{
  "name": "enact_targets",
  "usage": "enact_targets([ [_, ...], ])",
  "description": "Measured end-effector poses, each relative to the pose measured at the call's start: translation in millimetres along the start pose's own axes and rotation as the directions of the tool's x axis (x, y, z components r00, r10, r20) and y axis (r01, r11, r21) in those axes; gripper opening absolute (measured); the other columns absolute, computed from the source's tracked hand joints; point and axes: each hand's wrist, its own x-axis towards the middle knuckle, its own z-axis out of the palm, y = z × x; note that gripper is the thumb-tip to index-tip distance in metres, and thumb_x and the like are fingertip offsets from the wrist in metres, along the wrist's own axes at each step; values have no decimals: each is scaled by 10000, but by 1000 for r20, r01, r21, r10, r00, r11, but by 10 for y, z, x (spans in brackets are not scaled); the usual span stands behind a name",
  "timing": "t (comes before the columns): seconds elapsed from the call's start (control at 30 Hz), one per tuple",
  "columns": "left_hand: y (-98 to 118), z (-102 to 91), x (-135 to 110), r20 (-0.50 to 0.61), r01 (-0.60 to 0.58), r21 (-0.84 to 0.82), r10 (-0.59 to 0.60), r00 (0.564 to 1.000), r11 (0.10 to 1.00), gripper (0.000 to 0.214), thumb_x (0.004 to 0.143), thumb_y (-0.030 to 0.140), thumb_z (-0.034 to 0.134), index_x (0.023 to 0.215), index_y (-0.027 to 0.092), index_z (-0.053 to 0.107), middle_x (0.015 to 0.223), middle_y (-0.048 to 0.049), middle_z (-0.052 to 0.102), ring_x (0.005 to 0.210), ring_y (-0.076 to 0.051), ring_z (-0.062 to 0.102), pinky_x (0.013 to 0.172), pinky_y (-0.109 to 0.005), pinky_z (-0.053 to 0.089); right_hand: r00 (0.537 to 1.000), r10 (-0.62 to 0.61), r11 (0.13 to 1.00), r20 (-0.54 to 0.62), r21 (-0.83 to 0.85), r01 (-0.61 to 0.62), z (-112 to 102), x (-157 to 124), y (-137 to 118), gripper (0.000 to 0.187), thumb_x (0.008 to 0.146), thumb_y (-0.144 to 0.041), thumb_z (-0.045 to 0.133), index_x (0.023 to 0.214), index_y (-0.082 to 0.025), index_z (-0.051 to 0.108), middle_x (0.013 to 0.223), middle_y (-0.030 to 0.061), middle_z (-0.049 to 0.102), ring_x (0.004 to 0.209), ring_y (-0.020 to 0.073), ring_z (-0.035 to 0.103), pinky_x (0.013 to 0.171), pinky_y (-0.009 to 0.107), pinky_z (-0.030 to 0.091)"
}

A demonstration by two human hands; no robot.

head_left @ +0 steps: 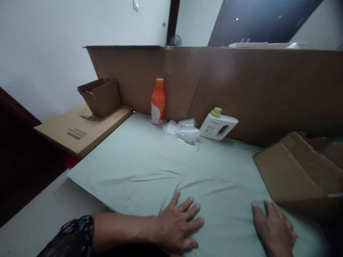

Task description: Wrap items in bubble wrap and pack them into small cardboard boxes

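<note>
My left hand (178, 226) lies flat with spread fingers on a pale green cloth (128, 153), which shows creases just beyond the fingertips. Further right, my right hand (276, 225) rests on the same cloth, palm down with its thumb apart from the fingers. Neither hand holds anything. Along the cloth's far side stand an orange bottle (158, 101) with a white label and a white jug (218, 125) with a green cap and a handle opening. Crumpled bubble wrap (184, 130) lies between them.
A tall cardboard panel (227, 82) closes off the back. At the left, a small open box (103, 98) sits on a flat carton (80, 132). An open cardboard box (292, 171) stands at the right, close to my right hand.
</note>
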Motion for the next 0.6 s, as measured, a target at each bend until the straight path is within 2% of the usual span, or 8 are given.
enact_targets([
  [0.17, -183, -165, -1051, -22, -65, -188, 62, 998, 980, 368, 1024, 404, 430, 1307, 239, 596, 1479, -97, 551, 1415, -286, 455, 1220, -579, 233, 953, -243, 949, 183, -159, 273, 303, -610, -968, 683, 939, -486, 225, 1335, -75, 600, 1450, 229, 536, 1366, 389, 466, 1089, 585, 375],
  [0.27, -735, -572, -1317, -218, 149, -336, -231, 948, 930, 315, 933, 403, 576, 1181, 233, 670, 1296, -87, 684, 1193, -228, 645, 1114, -420, 447, 829, -484, 858, 281, -35, 513, 481, -1159, -1758, 561, 963, -413, 310, 1374, -149, 587, 1476, 165, 541, 1389, 336, 467, 1126, 561, 350],
  [0.3, -998, -794, -1371, -317, 264, -345, -377, 871, 901, 312, 910, 370, 588, 1172, 225, 677, 1285, -104, 687, 1194, -247, 645, 1053, -418, 499, 755, -586, 798, 295, 51, 600, 529, -1348, -2000, 516, 962, -385, 360, 1383, -190, 585, 1486, 136, 542, 1397, 318, 464, 1133, 553, 348],
  [0.37, -1587, -1338, -1469, -530, 515, -377, -636, 561, 770, 304, 832, 307, 645, 1122, 231, 691, 1262, -97, 688, 1184, -262, 646, 1039, -428, 513, 580, -772, 633, 260, 236, 737, 597, -1691, -2408, 495, 942, -338, 459, 1421, -253, 553, 1507, 95, 529, 1404, 303, 465, 1136, 535, 365],
  [0.43, -2178, -1943, -1581, -626, 602, -401, -686, 370, 690, 507, 819, 290, 635, 1314, 194, 579, 1448, -162, 526, 1289, -321, 566, 1071, -515, 472, 431, -883, 469, 187, 375, 799, 632, -1937, -2689, 561, 913, -325, 544, 1470, -279, 496, 1534, 82, 497, 1406, 316, 467, 1120, 530, 402],
  [0.5, -2695, -2521, -1709, -693, 671, -426, -696, 189, 607, 697, 802, 276, 659, 1450, 152, 434, 1606, -219, 258, 1463, -400, 337, 1143, -597, 353, 360, -925, 373, 120, 456, 808, 649, -2049, -2835, 621, 898, -323, 592, 1501, -286, 447, 1546, 80, 479, 1392, 332, 486, 1084, 533, 453],
  [0.53, -2914, -2779, -1771, -711, 741, -449, -702, 43, 500, 782, 769, 278, 706, 1480, 183, 396, 1632, -195, 199, 1497, -409, 263, 1159, -593, 332, 355, -930, 355, 96, 482, 801, 657, -2057, -2864, 630, 900, -313, 600, 1507, -291, 432, 1542, 79, 483, 1380, 333, 501, 1065, 533, 476],
  [0.6, -3277, -3214, -1869, -698, 787, -509, -702, -140, 349, 938, 712, 311, 795, 1525, 237, 335, 1662, -170, 107, 1500, -441, 236, 1155, -594, 337, 369, -927, 346, 62, 517, 783, 684, -2011, -2859, 622, 908, -268, 596, 1504, -310, 423, 1510, 71, 522, 1345, 322, 544, 1031, 521, 516],
])
